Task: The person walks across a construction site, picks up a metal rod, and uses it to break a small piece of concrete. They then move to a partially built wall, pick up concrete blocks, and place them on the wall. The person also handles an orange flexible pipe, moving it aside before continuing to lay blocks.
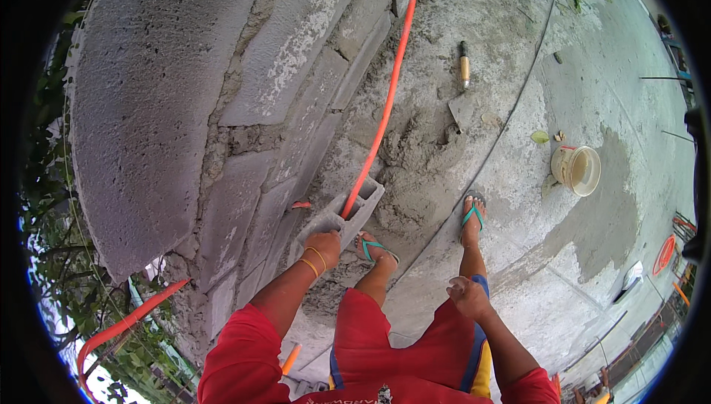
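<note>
A grey hollow concrete block [367, 205] lies at the foot of the block wall [292, 56], and an orange flexible conduit [394, 82] runs down into one of its cavities. My left hand [324, 248] is closed on the block's near end, fingertips hidden. Held in front of my right thigh, my right hand [469, 300] is closed around a small see-through round object [458, 282] that looks like a plastic cup; most of it is hidden. Wet mortar [415, 156] is heaped just beyond the block. A trowel [462, 85] with a wooden handle rests beyond the heap.
A white bucket [576, 170] of greyish liquid stands to the right, beside a wet patch [603, 219]. A thin dark cable [511, 108] crosses the concrete floor near my sandalled feet. Another orange conduit [122, 326] sticks out at lower left, near leafy plants [55, 182].
</note>
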Tool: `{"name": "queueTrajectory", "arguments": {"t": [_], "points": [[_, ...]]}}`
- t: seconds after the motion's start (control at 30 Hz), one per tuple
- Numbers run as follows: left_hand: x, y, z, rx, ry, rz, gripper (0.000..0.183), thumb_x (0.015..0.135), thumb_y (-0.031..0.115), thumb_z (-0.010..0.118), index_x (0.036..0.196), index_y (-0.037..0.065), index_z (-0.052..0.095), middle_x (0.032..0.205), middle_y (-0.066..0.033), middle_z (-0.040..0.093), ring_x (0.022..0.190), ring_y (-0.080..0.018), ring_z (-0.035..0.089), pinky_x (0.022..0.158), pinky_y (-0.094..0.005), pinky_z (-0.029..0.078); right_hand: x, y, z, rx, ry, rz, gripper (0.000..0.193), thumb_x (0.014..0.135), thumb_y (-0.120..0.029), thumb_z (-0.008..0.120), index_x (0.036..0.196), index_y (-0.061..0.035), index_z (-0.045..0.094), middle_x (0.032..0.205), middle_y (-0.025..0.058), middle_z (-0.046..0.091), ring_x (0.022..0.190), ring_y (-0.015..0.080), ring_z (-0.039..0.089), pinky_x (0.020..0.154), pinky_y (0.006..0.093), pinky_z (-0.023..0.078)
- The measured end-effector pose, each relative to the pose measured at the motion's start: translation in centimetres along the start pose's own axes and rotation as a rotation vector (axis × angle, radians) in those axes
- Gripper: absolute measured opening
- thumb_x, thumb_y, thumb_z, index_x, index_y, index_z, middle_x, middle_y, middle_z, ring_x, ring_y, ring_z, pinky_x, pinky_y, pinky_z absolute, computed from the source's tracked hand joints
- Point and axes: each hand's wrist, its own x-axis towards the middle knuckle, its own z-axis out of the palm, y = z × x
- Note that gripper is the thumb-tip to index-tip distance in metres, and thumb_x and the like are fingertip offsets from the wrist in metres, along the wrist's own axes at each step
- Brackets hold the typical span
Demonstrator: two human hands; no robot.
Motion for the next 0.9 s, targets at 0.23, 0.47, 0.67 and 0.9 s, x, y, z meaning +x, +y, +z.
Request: {"name": "queueTrajectory", "arguments": {"t": [0.23, 0.47, 0.67, 0.9], "points": [[-20.3, 4.2, -12.3, -0.032, 0.068, 0.13, 0.038, 0.08, 0.012, 0.07, 0.113, -0.004, 0.06, 0.098, -0.0253, 0.075, 0.098, -0.039, 0.074, 0.089, -0.0488, 0.055, 2.4, -5.6, 5.5, 1.206, -0.311, 0.545, 0.062, 0.1, -0.045, 0.063, 0.147, -0.0068, 0.049, 0.124, 0.0098, 0.068, 0.107, 0.0252, 0.066, 0.087, 0.0469, 0.055], [-44.4, 14.3, -28.1, 0.11, 0.081, 0.136, 0.042, 0.086, 0.03, 0.076, 0.107, -0.001, 0.056, 0.083, -0.0217, 0.071, 0.085, -0.0438, 0.071, 0.08, -0.0537, 0.053, 0.8, -9.1, -5.1, 1.327, 0.08, -0.131, 0.092, 0.095, -0.055, 0.067, 0.163, -0.0081, 0.028, 0.159, 0.0157, 0.043, 0.142, 0.0281, 0.045, 0.106, 0.046, 0.045], [-63.8, 26.0, -40.9, 0.276, 0.099, 0.016, 0.045, 0.084, 0.038, 0.08, 0.101, 0.004, 0.055, 0.066, -0.0178, 0.064, 0.071, -0.0438, 0.068, 0.067, -0.0523, 0.052, 1.0, -13.9, -20.5, 1.528, -0.456, -0.745, 0.099, 0.079, -0.044, 0.081, 0.156, 0.0006, 0.039, 0.152, 0.0171, 0.052, 0.137, 0.0317, 0.053, 0.107, 0.0448, 0.048], [-78.2, 37.0, -52.0, 0.186, 0.194, 0.024, 0.051, 0.086, 0.031, 0.084, 0.114, -0.006, 0.064, 0.087, -0.0171, 0.073, 0.073, -0.0282, 0.075, 0.064, -0.0371, 0.058, -8.5, -25.3, -32.2, 1.954, -0.487, -0.819, 0.091, 0.062, -0.035, 0.078, 0.143, -0.0009, 0.055, 0.131, 0.0174, 0.068, 0.115, 0.0399, 0.067, 0.103, 0.0528, 0.055]]}}
